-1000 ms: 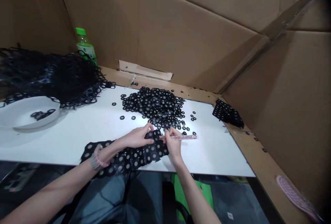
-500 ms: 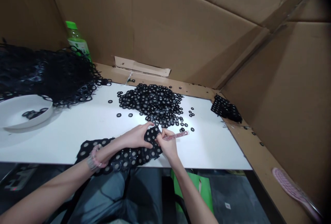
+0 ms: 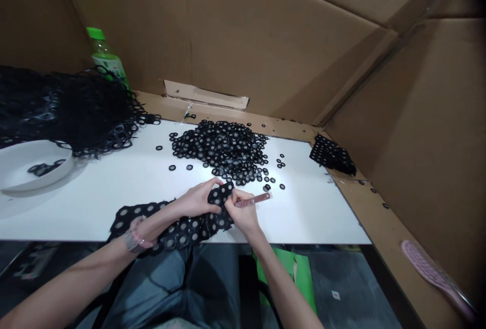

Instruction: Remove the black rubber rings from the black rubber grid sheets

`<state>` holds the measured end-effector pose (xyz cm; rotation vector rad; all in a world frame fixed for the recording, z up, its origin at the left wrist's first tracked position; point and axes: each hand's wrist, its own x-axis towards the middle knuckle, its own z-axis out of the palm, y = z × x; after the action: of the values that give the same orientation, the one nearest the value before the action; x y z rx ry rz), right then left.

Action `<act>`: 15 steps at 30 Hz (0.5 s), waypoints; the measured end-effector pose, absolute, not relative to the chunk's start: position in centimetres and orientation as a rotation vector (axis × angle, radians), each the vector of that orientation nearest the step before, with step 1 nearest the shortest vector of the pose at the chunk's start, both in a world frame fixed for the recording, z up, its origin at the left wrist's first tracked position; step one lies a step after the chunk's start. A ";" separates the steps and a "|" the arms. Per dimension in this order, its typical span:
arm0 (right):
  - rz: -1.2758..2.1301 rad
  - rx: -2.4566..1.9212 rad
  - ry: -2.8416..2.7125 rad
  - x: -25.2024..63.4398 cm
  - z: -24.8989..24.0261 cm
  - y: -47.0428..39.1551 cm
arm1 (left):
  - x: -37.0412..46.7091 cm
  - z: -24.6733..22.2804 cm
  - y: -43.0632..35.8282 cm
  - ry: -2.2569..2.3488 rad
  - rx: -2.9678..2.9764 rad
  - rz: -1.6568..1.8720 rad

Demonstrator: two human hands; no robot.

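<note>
A black sheet dotted with pale discs (image 3: 184, 227) lies along the front edge of the white board, partly hanging over it. My left hand (image 3: 199, 198) grips its upper right end between thumb and fingers. Pinched in my right hand (image 3: 243, 212) is a reddish, see-through pen-like tool (image 3: 258, 199), held against the sheet's right end; its tip is hidden by the fingers. Just beyond both hands sits a heap of small black rings with pale centres (image 3: 224, 149), with several loose ones around it.
At the left are a white bowl (image 3: 15, 184) holding a few black pieces, a tangle of black scrap (image 3: 76, 111) and a green-capped bottle (image 3: 108, 60). A black dotted piece (image 3: 332, 155) and a pink brush (image 3: 425, 263) lie at the right. Cardboard walls (image 3: 288, 50) surround the board.
The view has shifted slightly. Both hands keep their hold on the sheet and the tool, with the sheet's right end tilted a little differently.
</note>
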<state>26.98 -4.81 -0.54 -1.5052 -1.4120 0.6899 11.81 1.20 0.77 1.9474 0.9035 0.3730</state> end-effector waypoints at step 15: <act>0.940 -1.371 -1.017 27.8 -1.1 -5.1 | 11.3 2.3 0.0 1.159 2.352 0.441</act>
<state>27.76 -5.15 -1.06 -1.3710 -1.0174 0.9402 11.29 0.05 2.28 2.3519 1.1592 0.4405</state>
